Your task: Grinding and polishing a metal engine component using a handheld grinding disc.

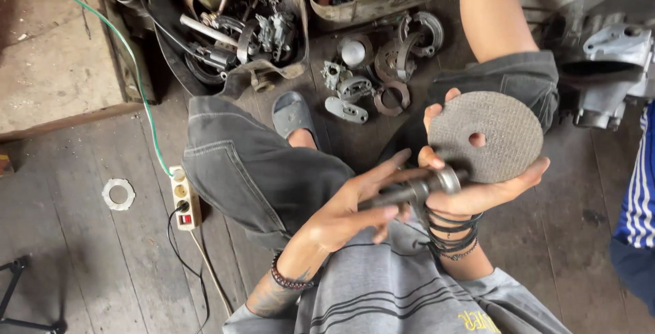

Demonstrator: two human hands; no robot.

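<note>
My right hand (pixel 471 194) holds a round grey abrasive cutting disc (pixel 486 136) with a centre hole, flat against its fingers above my lap. My left hand (pixel 351 208) grips a dark metal tool with a round silver head (pixel 426 185), its tip resting against my right palm just below the disc. Both wrists wear dark bracelets. I sit on a wooden floor with my knees in grey shorts.
A white power strip (pixel 184 196) with a green cable lies at the left, near a white ring (pixel 119 193). Engine parts (pixel 368 75) and tubs of scrap metal sit ahead. A grey sandal (pixel 292 113) is by my knee. Another person's striped sleeve (pixel 638 197) is at right.
</note>
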